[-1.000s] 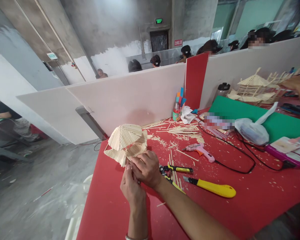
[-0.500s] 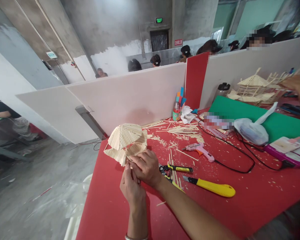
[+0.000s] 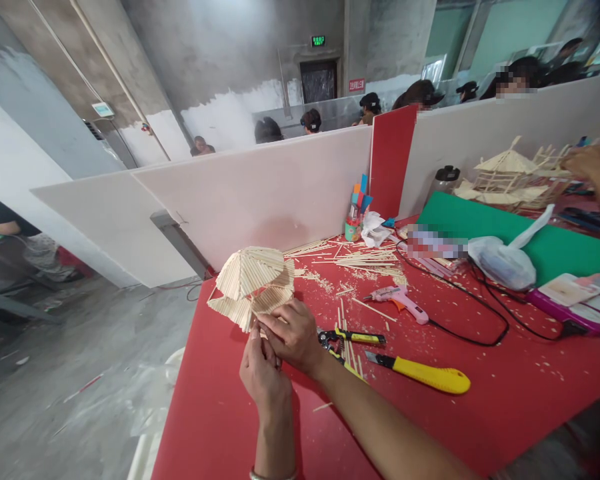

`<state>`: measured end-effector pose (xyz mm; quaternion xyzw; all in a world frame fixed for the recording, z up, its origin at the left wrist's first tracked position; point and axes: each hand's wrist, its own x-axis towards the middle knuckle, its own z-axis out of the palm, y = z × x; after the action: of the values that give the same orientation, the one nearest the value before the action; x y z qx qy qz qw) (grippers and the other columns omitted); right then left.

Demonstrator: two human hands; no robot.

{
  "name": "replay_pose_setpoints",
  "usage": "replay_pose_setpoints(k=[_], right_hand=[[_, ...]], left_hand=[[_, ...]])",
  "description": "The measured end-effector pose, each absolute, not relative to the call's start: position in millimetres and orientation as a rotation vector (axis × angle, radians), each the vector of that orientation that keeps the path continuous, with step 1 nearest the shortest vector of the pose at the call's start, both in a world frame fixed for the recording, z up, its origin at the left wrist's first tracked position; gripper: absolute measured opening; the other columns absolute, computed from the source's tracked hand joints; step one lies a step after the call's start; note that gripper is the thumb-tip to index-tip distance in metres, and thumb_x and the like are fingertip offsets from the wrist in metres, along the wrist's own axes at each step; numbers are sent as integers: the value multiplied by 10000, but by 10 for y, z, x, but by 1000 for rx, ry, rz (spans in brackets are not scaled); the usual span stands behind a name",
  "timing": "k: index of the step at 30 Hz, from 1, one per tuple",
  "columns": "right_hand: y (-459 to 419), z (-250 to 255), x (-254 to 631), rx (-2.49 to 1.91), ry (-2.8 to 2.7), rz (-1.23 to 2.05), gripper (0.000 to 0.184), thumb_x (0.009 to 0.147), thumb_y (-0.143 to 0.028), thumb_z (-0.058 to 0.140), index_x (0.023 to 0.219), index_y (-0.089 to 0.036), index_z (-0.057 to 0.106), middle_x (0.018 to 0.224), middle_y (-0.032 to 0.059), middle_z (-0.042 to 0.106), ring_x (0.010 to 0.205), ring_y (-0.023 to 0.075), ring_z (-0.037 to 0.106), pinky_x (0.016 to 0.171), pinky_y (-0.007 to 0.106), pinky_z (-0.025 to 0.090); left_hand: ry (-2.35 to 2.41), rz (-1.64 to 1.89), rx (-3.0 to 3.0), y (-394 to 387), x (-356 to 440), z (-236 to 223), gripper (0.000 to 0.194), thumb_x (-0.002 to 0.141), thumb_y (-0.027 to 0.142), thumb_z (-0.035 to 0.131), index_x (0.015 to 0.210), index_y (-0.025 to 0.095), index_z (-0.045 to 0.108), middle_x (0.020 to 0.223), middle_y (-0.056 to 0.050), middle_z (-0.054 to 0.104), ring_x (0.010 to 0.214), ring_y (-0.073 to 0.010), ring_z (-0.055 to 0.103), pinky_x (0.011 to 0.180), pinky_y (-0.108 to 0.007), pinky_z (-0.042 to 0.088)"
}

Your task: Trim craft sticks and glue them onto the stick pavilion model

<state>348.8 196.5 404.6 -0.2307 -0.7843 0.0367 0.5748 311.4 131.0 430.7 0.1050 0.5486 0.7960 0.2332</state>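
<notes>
A small two-tiered pavilion model (image 3: pixel 250 273) made of pale wooden sticks stands near the left edge of the red table. My left hand (image 3: pixel 264 373) is closed, its thumb and fingertips pinched at the near corner of the model's lower roof. Beside it my right hand (image 3: pixel 293 333) has its fingers bent and pressed together at that same corner. The fingertips meet there and cover whatever small part lies between them. Close to my right hand lie yellow-and-black cutting pliers (image 3: pixel 355 337) and several loose sticks (image 3: pixel 344 327).
A yellow utility knife (image 3: pixel 425 375) and a pink glue gun (image 3: pixel 400 300) with a black cord lie on the red table (image 3: pixel 220 413). Stick piles (image 3: pixel 365 258), a plastic bag (image 3: pixel 505 257) and a green board (image 3: pixel 480 220) are farther back. At right, another person's hand (image 3: pixel 590 163) reaches toward another stick model (image 3: pixel 510 167).
My hands and the pavilion model have hardly moved. At the far right, the other person's hand has shifted slightly near the second model.
</notes>
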Motion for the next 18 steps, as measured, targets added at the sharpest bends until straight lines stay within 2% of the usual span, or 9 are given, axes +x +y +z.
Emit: replay_pose_setpoints(k=[10, 18], right_hand=[[1964, 4025, 3476, -543, -1848, 110, 217, 946, -279, 568, 1058, -223, 745, 805, 40, 672, 786, 188, 518, 722, 336, 419], [1959, 4083, 3486, -520, -1841, 208, 239, 920, -235, 547, 1052, -199, 743, 809, 48, 676, 798, 199, 517, 751, 347, 436]], left_hand=[[1490, 2207, 325, 1316, 3105, 4269, 265, 762, 408, 713, 805, 147, 703, 494, 101, 283, 413, -55, 275, 409, -198, 226], [1529, 2205, 316, 1329, 3057, 4204, 376, 771, 414, 693, 1010, 130, 753, 513, 98, 260, 429, -56, 252, 418, -209, 181]])
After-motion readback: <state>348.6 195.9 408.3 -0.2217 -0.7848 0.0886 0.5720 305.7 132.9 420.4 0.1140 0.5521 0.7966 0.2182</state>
